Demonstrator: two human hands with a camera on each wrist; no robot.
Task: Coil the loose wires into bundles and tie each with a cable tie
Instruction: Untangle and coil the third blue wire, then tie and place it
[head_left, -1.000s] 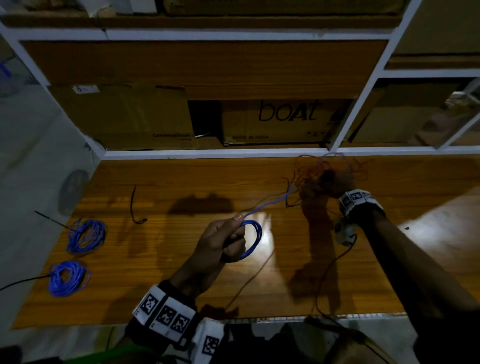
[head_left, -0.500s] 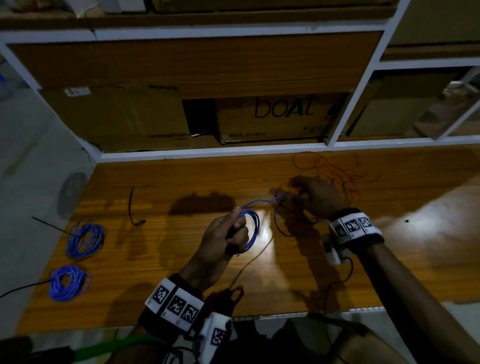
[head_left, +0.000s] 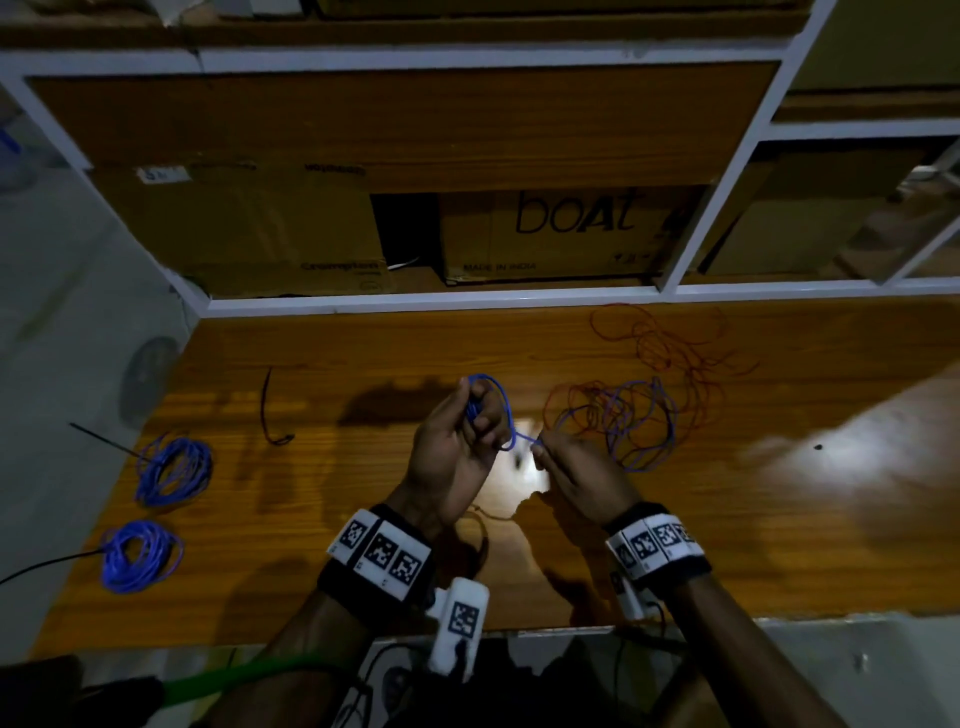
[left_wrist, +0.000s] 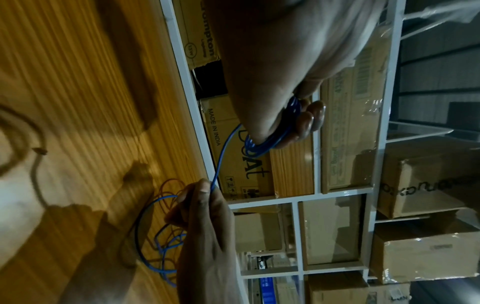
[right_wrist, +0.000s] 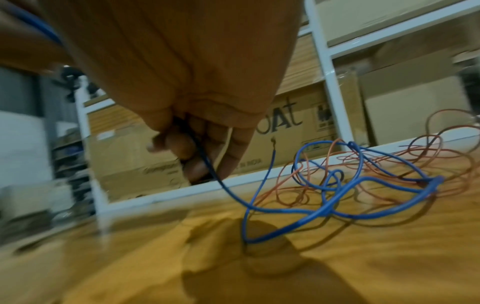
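The left hand (head_left: 457, 457) is raised above the wooden tabletop (head_left: 363, 519), fingers curled round a small coil of thin blue wire (head_left: 493, 410). Just beside it, the right hand (head_left: 582, 478) pinches the same wire between thumb and fingertips, its loose length trailing into a tangle of thin orange wire (head_left: 670, 353) on the tabletop.

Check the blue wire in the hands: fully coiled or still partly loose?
Partly loose. The left hand grips a few coiled loops, the right hand pinches the blue wire, and its remainder sprawls on the table among red wire.
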